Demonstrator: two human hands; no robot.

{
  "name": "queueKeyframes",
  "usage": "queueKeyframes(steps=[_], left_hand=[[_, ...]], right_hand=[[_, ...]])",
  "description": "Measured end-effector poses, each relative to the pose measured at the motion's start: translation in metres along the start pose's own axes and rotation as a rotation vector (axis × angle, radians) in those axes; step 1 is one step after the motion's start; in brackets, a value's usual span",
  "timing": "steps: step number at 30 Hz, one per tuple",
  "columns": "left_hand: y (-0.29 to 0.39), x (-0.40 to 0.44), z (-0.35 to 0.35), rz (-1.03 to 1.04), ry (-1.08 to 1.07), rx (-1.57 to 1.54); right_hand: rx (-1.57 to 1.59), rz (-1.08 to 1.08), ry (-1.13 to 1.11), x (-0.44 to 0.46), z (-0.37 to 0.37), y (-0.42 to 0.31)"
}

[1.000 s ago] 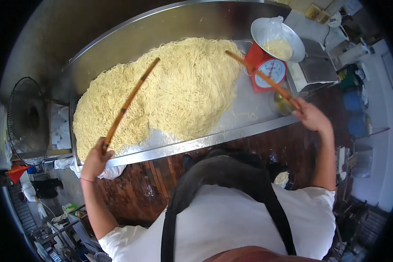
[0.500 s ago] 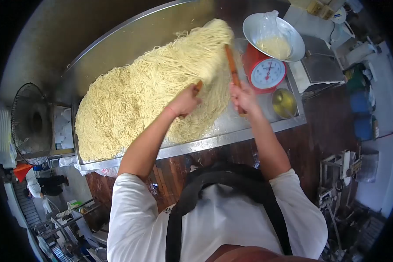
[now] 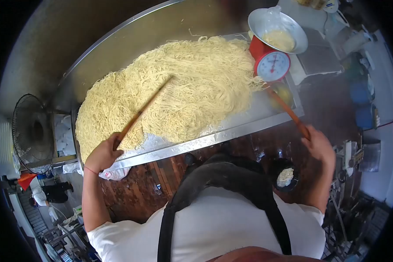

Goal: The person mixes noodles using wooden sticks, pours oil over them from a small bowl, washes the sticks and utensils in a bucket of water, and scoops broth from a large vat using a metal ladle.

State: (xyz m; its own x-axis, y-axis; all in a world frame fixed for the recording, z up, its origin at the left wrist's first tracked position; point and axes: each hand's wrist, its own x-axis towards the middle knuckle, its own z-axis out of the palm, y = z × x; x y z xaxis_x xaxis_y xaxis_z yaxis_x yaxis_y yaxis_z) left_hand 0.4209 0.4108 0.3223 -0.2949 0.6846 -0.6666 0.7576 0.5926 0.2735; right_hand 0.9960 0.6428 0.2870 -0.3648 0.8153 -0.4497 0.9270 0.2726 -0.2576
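A broad heap of pale yellow noodles covers much of a metal tray table. My left hand is closed round the lower end of a wooden stick, whose far tip lies over the noodles. At the right, beyond the tray's front edge, my right hand grips a second wooden stick. Its tip points up and left, near the heap's right edge and in front of a blurred bowl with yellow liquid.
A red dial scale with a metal pan holding a bagged portion stands at the back right. Left of the tray is a fan. A black bucket sits on the wooden floor. Another person is far left.
My hands have moved far apart and back toward my body, each with its stick. The noodles that were raised at the right now lie spread lower and flatter.
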Motion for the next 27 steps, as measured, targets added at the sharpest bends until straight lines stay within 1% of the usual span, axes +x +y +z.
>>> queueKeyframes(steps=[2,3,4,5,6,7,8,9,11,12,13,14,15,16,17,18,19,20,21,22,23,24,25,26,27], left_hand=[[0.000,0.020,0.012,-0.126,0.093,0.215],[0.002,0.046,0.028,-0.019,0.150,0.136],[-0.005,0.087,0.054,0.162,0.203,0.088],[0.013,0.121,0.073,0.242,0.201,0.015],[0.036,0.157,0.092,0.401,0.150,-0.026],[0.071,0.188,0.108,0.465,0.080,-0.025],[0.103,0.219,0.125,0.392,0.012,0.058],[0.143,0.201,0.117,0.384,0.021,0.007],[0.151,0.182,0.099,0.322,-0.086,-0.003],[0.134,0.166,0.088,0.346,-0.055,0.025],[0.098,0.143,0.074,0.370,-0.024,0.061],[0.063,0.112,0.060,0.411,0.075,0.067],[0.041,0.075,0.037,0.304,0.039,0.090],[0.018,0.040,0.023,0.245,0.067,0.030],[0.009,0.012,0.011,0.139,0.065,0.019],[0.001,0.010,0.017,0.059,0.100,0.068],[-0.010,0.014,0.033,-0.025,0.132,0.114],[-0.023,0.029,0.050,-0.111,0.172,0.157],[-0.048,0.074,0.085,-0.029,0.229,0.184],[-0.033,0.114,0.105,-0.013,0.244,0.162],[-0.018,0.155,0.124,0.051,0.331,0.107],[0.007,0.191,0.120,0.075,0.287,-0.016],[0.016,0.235,0.123,0.232,0.283,-0.160],[0.058,0.224,0.105,0.158,0.148,-0.287],[0.094,0.210,0.083,0.092,0.022,-0.412]], right_hand=[[-0.052,0.071,-0.031,-0.027,-0.026,-0.008],[-0.061,0.047,-0.005,-0.032,-0.034,-0.014],[-0.068,0.025,0.019,-0.037,-0.039,-0.019],[-0.075,0.003,0.043,-0.040,-0.042,-0.024],[-0.078,-0.084,0.098,-0.040,-0.044,-0.028],[-0.077,-0.106,0.092,-0.037,-0.049,-0.037],[-0.076,-0.125,0.083,-0.032,-0.056,-0.048],[-0.080,-0.147,0.074,-0.028,-0.062,-0.058],[-0.085,-0.163,0.075,-0.025,-0.067,-0.070],[-0.103,-0.159,0.064,-0.024,-0.069,-0.070],[-0.113,-0.152,0.054,-0.020,-0.070,-0.068],[-0.086,-0.188,0.031,-0.015,-0.068,-0.063],[-0.058,-0.223,0.007,-0.007,-0.063,-0.057],[-0.033,-0.262,-0.015,0.006,-0.056,-0.050],[-0.022,-0.346,-0.006,0.035,-0.032,-0.027],[-0.012,-0.431,0.003,0.073,0.005,-0.005],[0.075,-0.360,-0.045,0.105,0.035,-0.017],[0.045,-0.329,-0.113,0.150,0.073,-0.031],[0.108,-0.260,-0.127,0.222,0.143,-0.030],[0.206,-0.299,0.027,0.252,0.173,-0.071],[0.320,-0.403,0.055,0.297,0.210,-0.100],[0.534,-0.402,0.000,0.284,0.188,-0.151],[0.678,-0.307,-0.139,0.275,0.163,-0.185],[0.821,-0.200,-0.287,0.270,0.152,-0.201],[0.819,-0.260,-0.163,0.270,0.151,-0.195]])
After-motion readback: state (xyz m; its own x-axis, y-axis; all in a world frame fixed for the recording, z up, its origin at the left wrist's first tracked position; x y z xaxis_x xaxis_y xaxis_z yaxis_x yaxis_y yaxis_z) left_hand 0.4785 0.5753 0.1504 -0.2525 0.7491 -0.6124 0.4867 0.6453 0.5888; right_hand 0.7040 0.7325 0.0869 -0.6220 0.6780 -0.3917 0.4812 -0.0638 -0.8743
